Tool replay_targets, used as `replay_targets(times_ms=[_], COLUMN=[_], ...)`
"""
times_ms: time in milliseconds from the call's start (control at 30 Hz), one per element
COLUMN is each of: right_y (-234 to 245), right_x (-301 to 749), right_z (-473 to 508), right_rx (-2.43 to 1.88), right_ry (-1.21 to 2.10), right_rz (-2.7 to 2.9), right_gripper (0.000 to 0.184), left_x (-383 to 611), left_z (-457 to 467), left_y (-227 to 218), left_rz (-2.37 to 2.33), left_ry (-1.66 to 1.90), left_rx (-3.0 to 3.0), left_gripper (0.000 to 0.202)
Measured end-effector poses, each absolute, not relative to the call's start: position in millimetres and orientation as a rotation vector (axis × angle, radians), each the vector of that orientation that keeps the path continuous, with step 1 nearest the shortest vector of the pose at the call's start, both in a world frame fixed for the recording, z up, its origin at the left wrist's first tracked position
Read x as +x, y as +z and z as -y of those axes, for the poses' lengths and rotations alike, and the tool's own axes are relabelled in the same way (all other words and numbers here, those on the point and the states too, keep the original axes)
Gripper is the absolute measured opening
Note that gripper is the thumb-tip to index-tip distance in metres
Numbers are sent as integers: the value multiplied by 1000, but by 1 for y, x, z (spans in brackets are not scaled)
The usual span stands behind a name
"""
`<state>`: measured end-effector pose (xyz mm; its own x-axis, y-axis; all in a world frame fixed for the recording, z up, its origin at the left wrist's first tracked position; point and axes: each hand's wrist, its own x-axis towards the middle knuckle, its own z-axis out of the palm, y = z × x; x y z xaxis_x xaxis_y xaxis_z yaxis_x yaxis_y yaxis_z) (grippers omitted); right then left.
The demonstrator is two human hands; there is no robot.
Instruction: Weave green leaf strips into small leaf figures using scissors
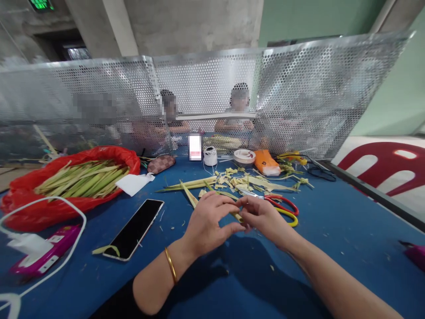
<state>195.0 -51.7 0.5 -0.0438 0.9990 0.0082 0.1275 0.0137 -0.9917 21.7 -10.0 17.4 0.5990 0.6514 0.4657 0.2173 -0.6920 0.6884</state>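
Above the blue table, my left hand (210, 221) and my right hand (262, 218) meet at the fingertips, closed around a small pale-green leaf strip (237, 217). Most of the strip is hidden by the fingers. A gold bangle (171, 266) circles my left wrist. Just behind my right hand lie scissors (292, 206) with one red and one yellow handle loop, their blades pointing left among cut leaf scraps (235, 177). Longer leaf strips (186, 184) stretch to the left, beyond my left hand.
At left stands a red plastic bag (133, 155) full of long leaves. Nearer are a black-screened phone (139, 228) and a purple power strip (56, 248) with a white cable. Thread (210, 156), a tape roll (244, 156) and an orange packet (266, 162) line the perforated metal screen (206, 71); people sit behind it.
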Motion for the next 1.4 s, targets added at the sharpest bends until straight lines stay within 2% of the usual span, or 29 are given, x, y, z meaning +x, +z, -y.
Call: replay_targets(times_ms=[200,267,367,433,667,833,933,1033,1133,1400], right_y=[13,16,18,18,24,22,13,5,1,-3], right_x=[202,202,200,199,196,197,192,184,182,191], right_z=[59,61,62,62,69,68,64,61,60,59], right_rx=[-961,-855,-776,-745,-612,-787,-960,-1032,-1066,-1260], right_ry=[1355,1255,1050,1040,1300,1536,1472,1400,1396,1440], right_rz=[1197,1260,1324,1282,887,909,1007,1017,948,986], right_gripper=[23,26,19,16,23,26,28,33,33,32], left_x=[17,17,20,25,48,47,38,30,28,34], left_z=[13,17,23,27,35,35,32,27,23,25], left_y=[22,25,33,40,69,47,23,7,3,-2], left_rz=[-698,-683,-684,-710,-636,-610,-668,-746,-775,-881], left_ry=[1011,1099,1162,1144,721,608,639,670,668,623], left_rx=[2406,2347,2190,2064,1249,946,966,1010,1020,998], left_gripper=[14,12,7,3,25,31,24,29,30,20])
